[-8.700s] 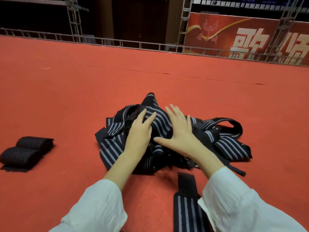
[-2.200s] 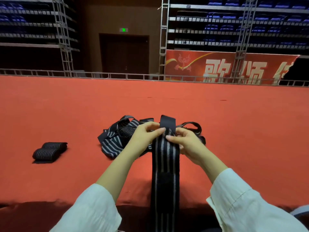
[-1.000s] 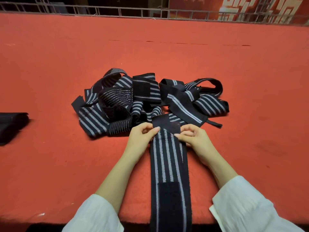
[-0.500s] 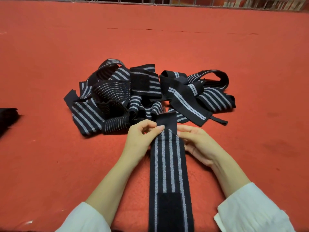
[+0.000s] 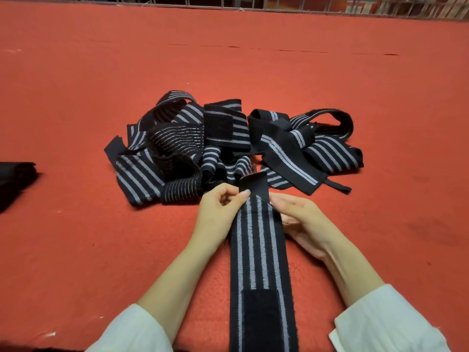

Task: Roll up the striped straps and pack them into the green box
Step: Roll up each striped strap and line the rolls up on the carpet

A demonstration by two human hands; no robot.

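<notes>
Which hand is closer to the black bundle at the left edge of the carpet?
Left. The left hand pinches the strap, right of the bundle; the right hand holds the strap's other edge, farther right.

The strap (image 5: 256, 250) running toward the camera is black with four pale grey stripes along its length, plus a plain black patch (image 5: 261, 318) (no stripes there). The pile of straps (image 5: 228, 148) shows the same black with grey-white lines, some thin, some broad. The carpet (image 5: 76, 97) is orange-red, the sleeves (image 5: 388, 323) are white, and the bundle (image 5: 15, 179) at the left looks plain black.
</notes>
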